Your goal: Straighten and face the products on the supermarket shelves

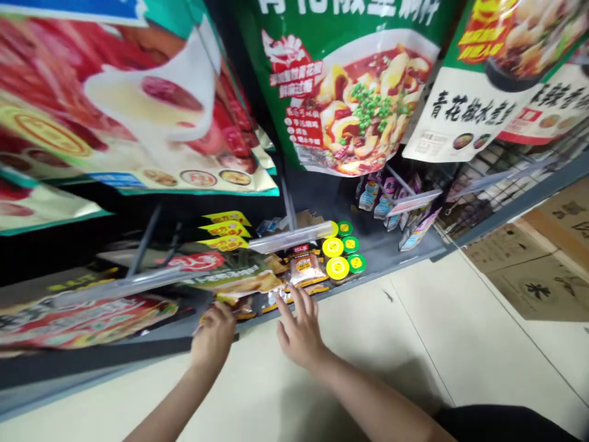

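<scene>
Glinting plastic packets (305, 269) — right hand (300, 325) alongside

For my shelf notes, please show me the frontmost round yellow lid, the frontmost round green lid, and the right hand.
Frontmost round yellow lid (338, 267): head view, top's middle.
Frontmost round green lid (356, 263): head view, top's middle.
Right hand (301, 330): head view, back of the hand.

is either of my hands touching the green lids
No, the left hand and right hand are both at the packets, left of the green lids.
</scene>
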`<action>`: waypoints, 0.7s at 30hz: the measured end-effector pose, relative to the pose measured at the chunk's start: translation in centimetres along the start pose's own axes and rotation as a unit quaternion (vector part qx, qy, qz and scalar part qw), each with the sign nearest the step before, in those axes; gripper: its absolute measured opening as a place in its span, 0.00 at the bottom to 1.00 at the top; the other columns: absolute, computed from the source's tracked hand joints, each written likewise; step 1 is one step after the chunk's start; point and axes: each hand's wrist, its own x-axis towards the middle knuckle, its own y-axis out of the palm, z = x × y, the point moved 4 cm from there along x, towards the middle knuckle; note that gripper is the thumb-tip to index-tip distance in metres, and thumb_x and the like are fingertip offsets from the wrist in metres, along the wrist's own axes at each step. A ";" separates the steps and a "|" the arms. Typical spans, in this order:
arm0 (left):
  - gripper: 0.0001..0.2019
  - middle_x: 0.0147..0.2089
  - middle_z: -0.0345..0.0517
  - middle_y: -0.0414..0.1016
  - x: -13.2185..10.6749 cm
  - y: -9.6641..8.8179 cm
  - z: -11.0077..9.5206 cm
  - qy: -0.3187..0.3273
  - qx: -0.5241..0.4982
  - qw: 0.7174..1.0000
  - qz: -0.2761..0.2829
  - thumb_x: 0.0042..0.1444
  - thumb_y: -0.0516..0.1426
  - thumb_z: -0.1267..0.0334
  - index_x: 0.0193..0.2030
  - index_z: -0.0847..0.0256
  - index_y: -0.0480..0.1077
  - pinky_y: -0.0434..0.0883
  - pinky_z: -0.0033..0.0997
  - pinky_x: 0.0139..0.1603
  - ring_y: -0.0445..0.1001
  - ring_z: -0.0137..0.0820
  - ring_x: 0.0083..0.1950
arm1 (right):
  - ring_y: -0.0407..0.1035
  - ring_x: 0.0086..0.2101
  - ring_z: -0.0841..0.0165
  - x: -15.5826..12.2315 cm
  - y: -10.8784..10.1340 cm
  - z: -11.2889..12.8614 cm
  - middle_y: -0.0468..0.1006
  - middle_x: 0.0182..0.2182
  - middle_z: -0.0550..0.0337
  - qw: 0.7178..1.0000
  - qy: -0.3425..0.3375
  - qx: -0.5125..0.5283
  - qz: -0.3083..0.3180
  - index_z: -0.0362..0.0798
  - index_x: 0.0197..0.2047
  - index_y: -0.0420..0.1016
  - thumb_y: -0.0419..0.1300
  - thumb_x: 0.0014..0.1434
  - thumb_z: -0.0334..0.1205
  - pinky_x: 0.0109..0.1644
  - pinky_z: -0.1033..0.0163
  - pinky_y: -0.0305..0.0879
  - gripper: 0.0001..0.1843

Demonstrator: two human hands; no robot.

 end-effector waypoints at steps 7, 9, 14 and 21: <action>0.28 0.63 0.62 0.69 -7.4 1.3 -1.1 0.082 0.038 0.996 -0.014 0.56 0.47 0.82 0.63 0.68 0.66 0.77 0.37 0.45 0.78 0.40 0.47 | 0.47 0.66 0.57 -2.0 2.8 -1.6 0.53 0.69 0.51 0.996 -0.073 0.049 0.032 0.51 0.70 0.54 0.48 0.64 0.31 0.66 0.45 0.53 0.31; 0.26 0.61 0.57 0.72 -8.3 -0.1 -0.7 0.100 -0.001 0.995 -0.015 0.58 0.48 0.80 0.63 0.65 0.66 0.75 0.38 0.45 0.78 0.40 0.47 | 0.50 0.65 0.60 -2.4 3.7 -1.7 0.53 0.68 0.52 0.991 -0.092 0.088 0.036 0.52 0.70 0.54 0.48 0.65 0.31 0.66 0.49 0.55 0.31; 0.16 0.43 0.46 0.82 -7.6 -6.6 2.3 0.044 -0.169 0.984 0.044 0.62 0.51 0.72 0.51 0.57 0.75 0.70 0.37 0.42 0.79 0.38 0.40 | 0.50 0.66 0.62 -2.8 4.5 -1.1 0.54 0.68 0.56 0.967 -0.031 0.249 0.054 0.57 0.71 0.49 0.54 0.66 0.41 0.69 0.50 0.52 0.33; 0.13 0.35 0.44 0.79 -6.2 -6.3 3.0 -0.042 -0.533 0.835 0.133 0.64 0.51 0.58 0.37 0.61 0.74 0.66 0.26 0.35 0.75 0.31 0.35 | 0.72 0.48 0.56 -1.3 5.7 -1.7 0.78 0.49 0.49 0.813 0.215 0.515 0.164 0.46 0.52 0.74 0.62 0.58 0.58 0.54 0.52 0.69 0.27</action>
